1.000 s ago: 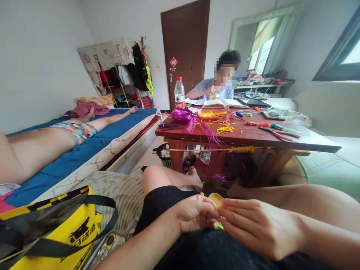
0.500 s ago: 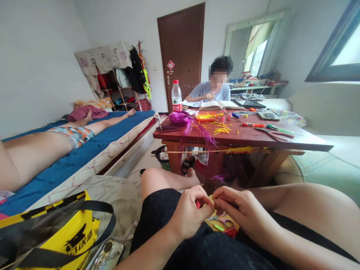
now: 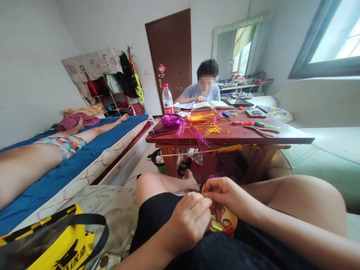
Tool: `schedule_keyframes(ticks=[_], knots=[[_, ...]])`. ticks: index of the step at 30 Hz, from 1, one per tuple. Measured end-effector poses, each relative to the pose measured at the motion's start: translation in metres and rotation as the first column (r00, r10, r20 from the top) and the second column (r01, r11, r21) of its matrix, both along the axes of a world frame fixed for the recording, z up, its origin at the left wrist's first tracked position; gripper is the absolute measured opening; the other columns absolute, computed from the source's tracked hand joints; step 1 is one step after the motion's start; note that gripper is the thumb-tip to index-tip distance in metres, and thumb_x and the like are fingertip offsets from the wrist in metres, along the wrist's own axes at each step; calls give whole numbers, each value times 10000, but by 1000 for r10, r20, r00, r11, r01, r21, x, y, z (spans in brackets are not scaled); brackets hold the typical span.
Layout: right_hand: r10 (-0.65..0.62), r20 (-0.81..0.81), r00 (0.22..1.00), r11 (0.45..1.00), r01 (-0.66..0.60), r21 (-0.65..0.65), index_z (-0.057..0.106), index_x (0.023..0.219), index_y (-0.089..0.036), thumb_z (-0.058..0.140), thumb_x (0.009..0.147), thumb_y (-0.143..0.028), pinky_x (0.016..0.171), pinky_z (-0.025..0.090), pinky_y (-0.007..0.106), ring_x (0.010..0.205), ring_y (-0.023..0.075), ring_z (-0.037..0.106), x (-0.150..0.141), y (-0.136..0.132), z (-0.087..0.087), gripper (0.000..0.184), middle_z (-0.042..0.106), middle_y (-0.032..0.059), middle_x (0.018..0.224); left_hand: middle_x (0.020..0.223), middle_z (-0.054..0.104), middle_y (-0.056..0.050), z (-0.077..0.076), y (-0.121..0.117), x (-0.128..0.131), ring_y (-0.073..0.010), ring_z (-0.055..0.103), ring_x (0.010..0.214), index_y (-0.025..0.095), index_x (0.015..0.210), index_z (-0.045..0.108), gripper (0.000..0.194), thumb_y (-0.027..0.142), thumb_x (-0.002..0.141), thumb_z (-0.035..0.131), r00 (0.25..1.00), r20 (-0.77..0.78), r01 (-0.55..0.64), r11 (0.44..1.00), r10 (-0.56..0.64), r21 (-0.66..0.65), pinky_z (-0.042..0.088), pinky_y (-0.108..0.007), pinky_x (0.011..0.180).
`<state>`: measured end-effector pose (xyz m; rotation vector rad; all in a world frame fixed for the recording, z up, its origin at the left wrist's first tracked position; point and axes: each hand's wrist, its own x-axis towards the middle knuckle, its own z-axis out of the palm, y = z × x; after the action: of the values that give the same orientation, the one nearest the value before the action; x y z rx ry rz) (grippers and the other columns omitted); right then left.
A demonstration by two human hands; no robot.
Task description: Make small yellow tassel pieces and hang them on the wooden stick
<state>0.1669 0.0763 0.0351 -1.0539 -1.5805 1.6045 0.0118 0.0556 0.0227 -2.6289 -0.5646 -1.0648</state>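
My left hand (image 3: 189, 219) is closed above my lap, the back of the hand toward me. Its fingertips meet those of my right hand (image 3: 226, 195), whose thumb and fingers are pinched together. Whatever sits between them is hidden or too small to name. Just beneath the hands, a yellow tray (image 3: 234, 218) rests in my lap, partly covered by my right fingers. Inside it lie small scissors (image 3: 225, 222) with purple handles, a bright green piece (image 3: 217, 227) and a red piece (image 3: 230, 230).
Ahead, a dark red table (image 3: 180, 138) bears purple strands (image 3: 171, 122), yellow stems (image 3: 213, 129), pliers (image 3: 260, 131) and a water bottle (image 3: 168, 99). A person (image 3: 206, 90) sits behind it with a book. To my left are a yellow bag (image 3: 67, 247) and a bed with someone lying on it.
My left hand has turned so its back faces me, and the red bit seen in it is now hidden. My right hand has risen slightly. The whole view has shifted, with the room sliding left.
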Motion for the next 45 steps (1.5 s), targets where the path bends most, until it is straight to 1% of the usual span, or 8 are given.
schedule_keyframes(ticks=[7,10,14,16,18,22,29,45], knots=[[-82,147,986,980,53,194,484,756,-177,438,791,-300,400,423,225,402,126,542,1,2,9,136,535,-41,482,790,640,-89,0,7,5,-173,524,752,96,775,601,141,13,761,489,994,96,-32,994,42,-103,461,-297,701],[-224,423,878,711,-150,687,510,860,-145,344,821,-128,516,469,289,515,165,576,5,-2,11,171,586,17,571,733,635,-63,1,12,9,-165,528,721,130,688,603,132,68,759,511,936,301,-39,903,184,-429,438,-278,673],[-400,464,791,-24,-515,857,553,886,-71,290,851,-53,638,520,345,576,181,596,14,-2,3,266,629,84,648,618,610,-33,4,17,15,-146,529,635,128,547,604,142,218,627,679,755,452,331,320,475,-888,401,-237,608],[-424,421,802,-177,-529,830,562,914,-49,298,863,-54,656,537,336,598,181,617,18,1,0,269,648,93,670,529,571,-8,4,18,17,-113,492,536,119,502,593,179,234,520,729,660,463,571,4,592,-821,376,-218,547],[-425,398,813,-246,-527,813,573,889,-59,305,862,-50,673,548,329,624,182,638,20,2,-1,269,668,96,690,486,545,7,3,18,18,-91,465,477,120,491,584,187,235,471,729,610,443,674,-136,657,-726,364,-213,517],[-451,382,806,-250,-525,813,575,852,-88,319,852,-43,718,557,345,709,205,671,22,0,-3,261,698,124,766,471,530,14,1,20,17,-71,447,449,121,486,571,172,216,463,711,576,449,721,-165,683,-673,363,-202,510],[-550,410,727,-23,-504,863,482,1109,0,289,791,-24,810,537,387,1020,267,587,9,-14,-23,373,599,254,1106,454,508,26,3,21,20,-66,447,455,119,483,559,132,183,491,675,440,535,792,-30,721,-610,359,-193,506],[-553,353,754,0,-424,906,490,1093,12,269,729,40,913,471,419,1088,236,541,10,-10,-25,427,637,202,1071,444,501,39,6,18,23,-37,394,439,121,475,583,108,148,482,687,385,567,822,9,728,-570,335,-166,491]])
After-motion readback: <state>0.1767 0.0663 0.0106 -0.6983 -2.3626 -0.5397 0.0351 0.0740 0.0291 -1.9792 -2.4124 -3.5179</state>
